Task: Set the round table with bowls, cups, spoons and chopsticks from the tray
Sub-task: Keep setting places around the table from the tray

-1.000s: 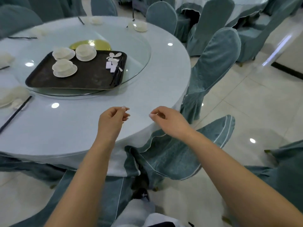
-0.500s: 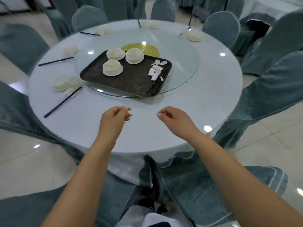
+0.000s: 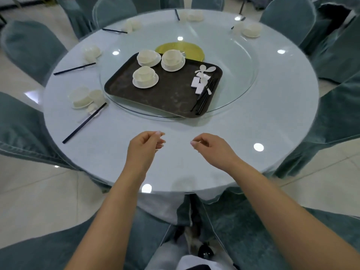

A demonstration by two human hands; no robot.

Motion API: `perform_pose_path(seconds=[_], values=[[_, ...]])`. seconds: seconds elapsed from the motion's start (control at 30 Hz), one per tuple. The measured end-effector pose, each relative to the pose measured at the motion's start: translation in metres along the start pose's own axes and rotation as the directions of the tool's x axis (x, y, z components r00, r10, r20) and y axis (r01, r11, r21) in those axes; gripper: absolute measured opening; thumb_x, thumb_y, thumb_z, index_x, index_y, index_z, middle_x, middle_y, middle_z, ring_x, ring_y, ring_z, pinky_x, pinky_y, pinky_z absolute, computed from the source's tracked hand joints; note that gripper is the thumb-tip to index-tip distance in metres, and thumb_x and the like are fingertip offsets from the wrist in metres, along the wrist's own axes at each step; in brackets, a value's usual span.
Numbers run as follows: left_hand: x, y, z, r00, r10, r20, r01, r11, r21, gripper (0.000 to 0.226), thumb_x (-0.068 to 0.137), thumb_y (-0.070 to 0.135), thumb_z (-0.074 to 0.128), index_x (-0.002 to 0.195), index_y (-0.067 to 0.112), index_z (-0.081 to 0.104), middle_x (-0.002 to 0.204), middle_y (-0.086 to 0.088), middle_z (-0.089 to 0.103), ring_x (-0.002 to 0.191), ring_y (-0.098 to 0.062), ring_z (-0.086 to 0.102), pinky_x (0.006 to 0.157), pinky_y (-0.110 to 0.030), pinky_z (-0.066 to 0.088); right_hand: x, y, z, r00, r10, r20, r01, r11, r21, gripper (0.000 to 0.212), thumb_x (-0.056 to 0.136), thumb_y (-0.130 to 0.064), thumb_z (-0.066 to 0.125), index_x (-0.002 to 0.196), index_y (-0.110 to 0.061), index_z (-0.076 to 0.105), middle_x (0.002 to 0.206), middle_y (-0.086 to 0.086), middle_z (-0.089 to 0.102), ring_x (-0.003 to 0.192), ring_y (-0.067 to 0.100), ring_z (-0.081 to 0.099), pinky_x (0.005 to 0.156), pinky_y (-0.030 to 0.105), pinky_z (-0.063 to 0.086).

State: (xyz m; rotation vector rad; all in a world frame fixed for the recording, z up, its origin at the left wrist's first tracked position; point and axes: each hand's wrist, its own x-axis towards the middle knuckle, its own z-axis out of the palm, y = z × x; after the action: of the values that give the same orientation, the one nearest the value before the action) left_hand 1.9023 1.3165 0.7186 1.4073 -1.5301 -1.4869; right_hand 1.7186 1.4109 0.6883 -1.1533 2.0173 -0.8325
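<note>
A dark tray (image 3: 167,94) lies on the glass turntable (image 3: 237,61) of the round white table (image 3: 272,117). On the tray stand three white bowl-and-saucer sets (image 3: 145,76), with white spoons (image 3: 205,70), small white rests (image 3: 196,84) and black chopsticks (image 3: 205,98) at its right end. My left hand (image 3: 145,147) and my right hand (image 3: 211,147) hover over the table's near edge, fingers loosely curled and holding nothing.
Several laid places ring the table: a bowl set (image 3: 83,97) with chopsticks (image 3: 83,123) at left, others at the far rim (image 3: 251,30). A yellow disc (image 3: 181,49) lies behind the tray. Teal-covered chairs (image 3: 288,18) stand all around, one right below my arms.
The view has swung left and forward so the whole table is now centred. Both hands stayed in the same loose pose and now hover over the table's near edge.
</note>
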Motion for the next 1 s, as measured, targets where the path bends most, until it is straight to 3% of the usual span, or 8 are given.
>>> perform_pose_path(seconds=[0.33,0.6,1.0], values=[[0.085,-0.01,-0.025,0.996,-0.035,0.076,0.035,0.999,-0.005,0.018,0.094,0.031,0.056,0.089,0.027,0.072,0.079,0.009,0.072,0.077,-0.004,0.068,0.073,-0.022,0.05,0.062,-0.024,0.042,0.992,0.123,-0.018,-0.123,0.992,-0.003,0.021,0.094,-0.041,0.055,0.101,-0.025,0.066,0.096,-0.01,0.066,0.092,0.008,0.062,0.079,0.027,0.049],[0.114,-0.019,-0.044,0.995,-0.061,0.081,0.06,0.998,0.007,0.018,0.095,0.031,0.054,0.09,0.027,0.071,0.08,0.009,0.071,0.076,-0.004,0.066,0.078,-0.024,0.052,0.089,-0.037,0.068,0.992,0.125,0.027,-0.124,0.992,-0.037,0.021,0.094,-0.041,0.055,0.1,-0.025,0.066,0.094,-0.012,0.065,0.092,0.008,0.062,0.078,0.026,0.048],[0.172,-0.01,-0.056,0.995,-0.094,0.041,0.091,0.994,0.067,0.018,0.096,0.033,0.053,0.092,0.025,0.069,0.086,0.008,0.07,0.082,-0.007,0.065,0.067,-0.017,0.047,0.163,-0.051,0.071,0.992,0.084,0.097,-0.08,0.996,-0.044,0.021,0.093,-0.041,0.055,0.099,-0.024,0.066,0.096,-0.006,0.067,0.091,0.013,0.064,0.088,0.037,0.052]])
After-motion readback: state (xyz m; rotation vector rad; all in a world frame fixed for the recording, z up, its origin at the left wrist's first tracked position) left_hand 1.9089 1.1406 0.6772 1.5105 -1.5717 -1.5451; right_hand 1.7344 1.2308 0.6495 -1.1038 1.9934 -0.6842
